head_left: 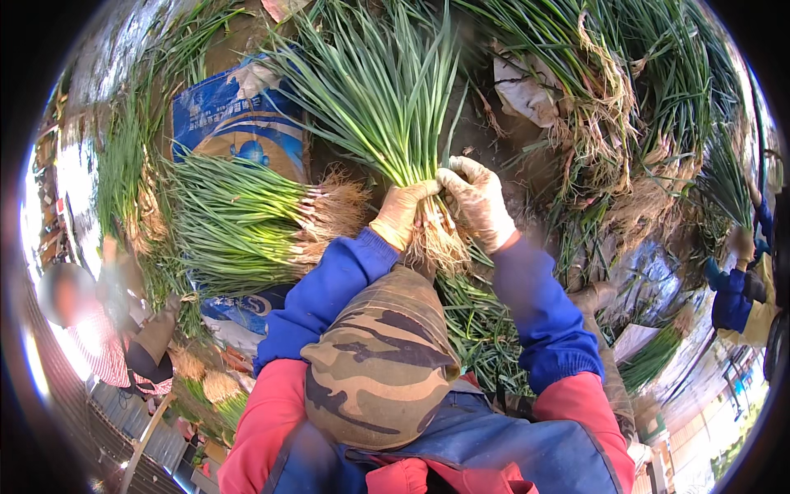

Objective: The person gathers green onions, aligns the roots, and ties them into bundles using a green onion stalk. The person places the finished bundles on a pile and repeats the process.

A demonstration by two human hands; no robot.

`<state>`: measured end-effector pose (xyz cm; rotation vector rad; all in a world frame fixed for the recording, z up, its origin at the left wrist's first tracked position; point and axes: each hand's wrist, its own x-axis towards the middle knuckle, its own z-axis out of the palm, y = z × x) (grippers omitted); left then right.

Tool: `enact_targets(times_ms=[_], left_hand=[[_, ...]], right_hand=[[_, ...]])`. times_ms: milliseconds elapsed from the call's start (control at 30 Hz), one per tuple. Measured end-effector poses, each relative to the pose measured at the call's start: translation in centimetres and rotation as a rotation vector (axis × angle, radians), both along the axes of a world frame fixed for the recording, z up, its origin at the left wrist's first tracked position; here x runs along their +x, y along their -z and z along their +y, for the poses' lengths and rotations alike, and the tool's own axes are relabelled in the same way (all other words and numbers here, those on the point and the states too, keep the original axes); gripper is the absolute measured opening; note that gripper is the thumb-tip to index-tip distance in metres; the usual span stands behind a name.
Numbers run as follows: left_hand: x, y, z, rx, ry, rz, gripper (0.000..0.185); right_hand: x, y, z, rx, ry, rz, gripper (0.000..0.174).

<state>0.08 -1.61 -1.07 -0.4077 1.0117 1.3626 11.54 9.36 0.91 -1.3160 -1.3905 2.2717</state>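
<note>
My left hand (401, 212), in a pale glove, is closed round the base of a fanned bunch of green onions (404, 133), just above its stringy roots. The leaves point away from me and the roots hang towards me. My right hand (478, 200), in a soiled whitish glove, is at the right side of the same bunch, thumb and forefinger bent against the stems; whether it pinches one is hidden. Left of my hands lies a neat pile of green onions (247, 222), roots to the right, partly over a blue printed sheet (203, 117).
Loose green onions with tangled roots (592, 105) are heaped at the upper right. A whitish scrap (524, 89) lies beside them. More leaves (481, 327) lie under my right forearm. One person (92, 339) is at the far left, another (740, 296) at the far right holding onions.
</note>
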Motion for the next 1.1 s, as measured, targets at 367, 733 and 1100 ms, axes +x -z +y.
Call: enact_targets(times_ms=[367, 733, 1100], left_hand=[[0.1, 0.6, -0.5, -0.137, -0.058, 0.315, 0.024], [-3.6, -3.7, 0.1, 0.379, -0.11, -0.087, 0.05], [-2.8, -1.9, 0.3, 0.19, -0.058, -0.025, 0.04]], right_hand=[[2.6, 6.2, -0.1, 0.783, -0.164, -0.719, 0.023], [-2.8, 8.5, 11.2, 1.126, -0.282, -0.53, 0.021], [0.9, -0.5, 3.7, 1.089, -0.058, -0.298, 0.013]])
